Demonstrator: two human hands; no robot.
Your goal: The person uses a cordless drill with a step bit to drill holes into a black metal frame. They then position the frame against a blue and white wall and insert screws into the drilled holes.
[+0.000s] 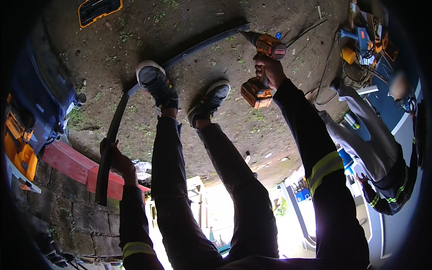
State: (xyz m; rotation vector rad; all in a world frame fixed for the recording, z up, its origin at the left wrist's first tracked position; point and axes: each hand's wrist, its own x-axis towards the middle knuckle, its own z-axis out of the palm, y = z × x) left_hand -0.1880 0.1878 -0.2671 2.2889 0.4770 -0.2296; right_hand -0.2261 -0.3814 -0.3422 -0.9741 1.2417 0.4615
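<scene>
So the right hand has a cordless drill, orange and black, fingers wrapped snugly round the grip, with the chunky battery hanging at the bottom. The drill's nose points at the far end of a long dark strip lying on the dirt ground. Tip and strip are really close, but can't tell if they're touching.

Left hand is curled around the near end of that same strip, up by the left edge of the ground. The strip runs from there under or against the left shoe, which covers a bit of it, then off toward the ground's far edge. It has a visible kink just left of that shoe. The right shoe is planted just beside, clear of the strip.

Along the ground's left edge there's a red beam next to some grey blocks, plus a big blue plastic thing. A black case with an orange rim sits near the far left corner. Over by the right edge, a blue power tool lies in a jumble of gear, and another person in grey trousers is close to it.
</scene>
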